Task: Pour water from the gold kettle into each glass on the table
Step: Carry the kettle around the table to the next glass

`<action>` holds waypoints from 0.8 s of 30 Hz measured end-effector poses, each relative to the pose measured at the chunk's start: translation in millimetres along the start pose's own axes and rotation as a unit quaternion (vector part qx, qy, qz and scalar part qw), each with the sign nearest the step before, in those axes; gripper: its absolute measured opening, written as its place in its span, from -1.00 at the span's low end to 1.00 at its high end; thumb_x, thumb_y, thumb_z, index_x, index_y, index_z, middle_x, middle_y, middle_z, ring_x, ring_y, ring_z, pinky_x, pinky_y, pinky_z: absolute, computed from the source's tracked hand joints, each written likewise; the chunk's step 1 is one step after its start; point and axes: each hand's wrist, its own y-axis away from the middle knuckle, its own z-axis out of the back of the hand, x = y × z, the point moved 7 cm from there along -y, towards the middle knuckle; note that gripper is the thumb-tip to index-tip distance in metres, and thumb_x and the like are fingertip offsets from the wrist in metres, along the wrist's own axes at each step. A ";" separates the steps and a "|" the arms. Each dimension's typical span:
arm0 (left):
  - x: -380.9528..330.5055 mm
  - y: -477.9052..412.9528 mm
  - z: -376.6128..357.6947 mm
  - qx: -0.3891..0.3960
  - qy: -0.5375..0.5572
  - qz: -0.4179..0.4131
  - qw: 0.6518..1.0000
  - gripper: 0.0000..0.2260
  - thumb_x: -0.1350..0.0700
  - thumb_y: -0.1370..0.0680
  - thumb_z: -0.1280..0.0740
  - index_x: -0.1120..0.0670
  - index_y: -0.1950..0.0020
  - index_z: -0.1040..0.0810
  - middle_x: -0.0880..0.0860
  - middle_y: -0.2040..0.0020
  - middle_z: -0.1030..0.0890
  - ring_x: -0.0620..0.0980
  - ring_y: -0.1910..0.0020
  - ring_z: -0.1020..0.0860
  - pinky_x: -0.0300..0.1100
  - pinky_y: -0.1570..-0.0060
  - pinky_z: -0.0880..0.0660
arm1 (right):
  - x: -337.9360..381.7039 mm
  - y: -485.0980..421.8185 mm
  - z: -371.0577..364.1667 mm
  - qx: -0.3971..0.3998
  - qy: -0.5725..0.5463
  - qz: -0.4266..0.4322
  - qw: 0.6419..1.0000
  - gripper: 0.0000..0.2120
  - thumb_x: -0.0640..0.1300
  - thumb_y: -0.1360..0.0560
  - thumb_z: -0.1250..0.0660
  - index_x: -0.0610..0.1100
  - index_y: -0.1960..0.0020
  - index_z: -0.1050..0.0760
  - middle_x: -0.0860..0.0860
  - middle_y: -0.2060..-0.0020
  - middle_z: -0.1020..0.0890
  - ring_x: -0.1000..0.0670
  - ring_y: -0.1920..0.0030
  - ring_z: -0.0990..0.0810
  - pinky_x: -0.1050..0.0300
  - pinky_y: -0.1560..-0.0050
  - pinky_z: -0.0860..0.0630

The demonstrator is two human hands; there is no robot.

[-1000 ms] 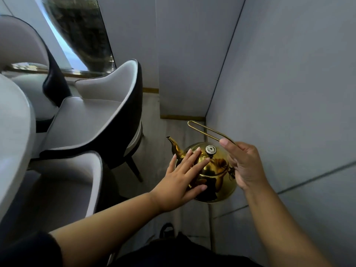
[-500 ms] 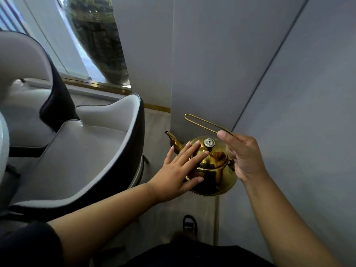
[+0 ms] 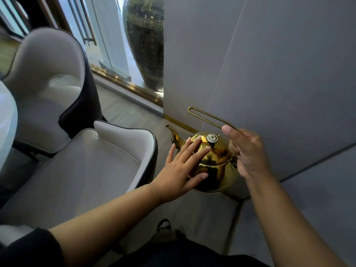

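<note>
The gold kettle (image 3: 215, 166) hangs in the air above the floor, spout pointing up-left, with a silver knob on its lid. My right hand (image 3: 247, 153) is closed around the kettle's thin wire handle (image 3: 204, 116), which sticks out up-left past my thumb. My left hand (image 3: 183, 164) lies flat with fingers spread against the kettle's left side. No glass is in view.
Two grey chairs with dark backs stand to the left, the nearer chair (image 3: 92, 164) close to my left arm. A white table edge (image 3: 5, 124) shows at far left. Grey wall panels (image 3: 269, 64) fill the right. A dark vase (image 3: 144, 41) stands behind glass.
The view has swung right and up, so the table has slid almost out of sight and the vase has come in. Both hands keep their places on the kettle.
</note>
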 end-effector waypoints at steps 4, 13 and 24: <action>43.3 -41.8 18.2 -0.030 -0.003 0.036 0.999 -0.48 -0.27 -0.55 0.00 -0.21 -0.48 0.03 -0.07 -0.54 0.07 -0.02 -0.53 0.17 0.14 -0.43 0.28 | -3.5 -66.3 -26.7 0.037 -0.010 -0.006 0.999 -0.56 0.04 -0.26 -0.47 -0.04 0.63 -0.32 0.13 0.69 -0.27 0.15 0.63 -0.19 0.32 0.53 -0.24; 137.5 -110.8 55.4 -0.121 -0.048 0.143 0.981 -0.50 -0.27 -0.56 -0.01 -0.20 -0.47 -0.02 -0.08 -0.53 0.02 -0.01 -0.53 0.10 0.14 -0.43 0.26 | -19.6 -207.2 -100.4 0.177 -0.023 -0.032 0.983 -0.56 -0.03 -0.30 -0.47 -0.05 0.63 -0.34 0.14 0.69 -0.30 0.16 0.64 -0.22 0.31 0.50 -0.27; 211.4 -133.7 92.2 -0.262 -0.086 0.354 0.894 -0.50 -0.27 -0.55 -0.01 -0.23 -0.46 -0.01 -0.12 -0.53 0.06 -0.05 -0.52 0.11 -0.05 -0.39 0.36 | -40.3 -308.2 -226.2 0.468 -0.052 -0.087 0.878 -0.67 -0.12 -0.29 -0.54 -0.09 0.54 -0.46 0.11 0.64 -0.44 0.12 0.60 -0.39 0.27 0.42 -0.44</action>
